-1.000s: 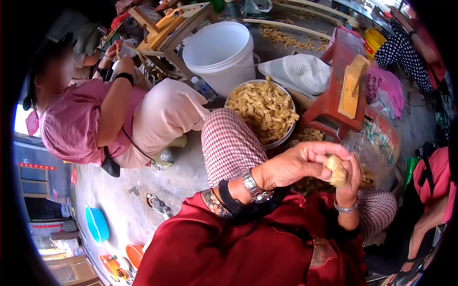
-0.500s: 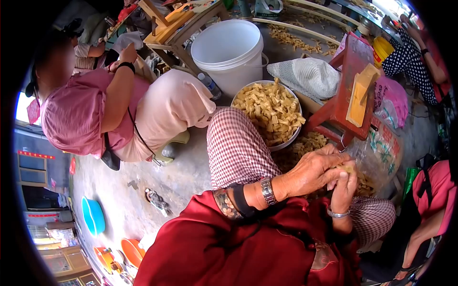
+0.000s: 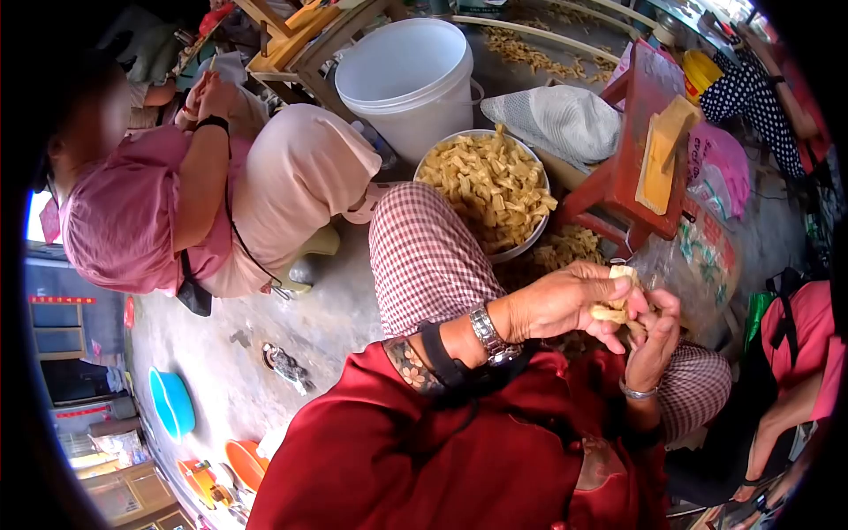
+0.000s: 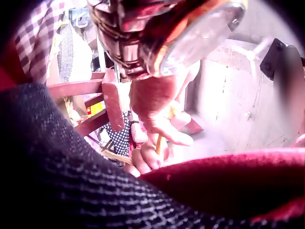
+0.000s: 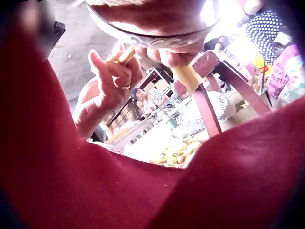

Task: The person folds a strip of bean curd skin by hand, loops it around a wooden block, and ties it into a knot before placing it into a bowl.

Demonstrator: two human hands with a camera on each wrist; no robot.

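Observation:
Pale yellow folded pieces are between the two hands in front of the lap. My left hand, wearing a watch, pinches a folded piece between thumb and fingers; a paler end shows above the thumb. Close beside it on the right is my right hand, its fingers curled. In the right wrist view a flat yellowish strip sticks out from the fingers of my right hand, while my left hand holds a small piece. Beyond the knee stands a bowl heaped with similar pieces.
A white bucket stands behind the bowl. Right of it are a striped sack and a red wooden stool bearing a wooden block. A person in pink sits at the left. Loose pieces lie beside the bowl.
Both hands were close together around a piece; now they are slightly apart and the folded piece shows in the left fingers. The view has shifted a little.

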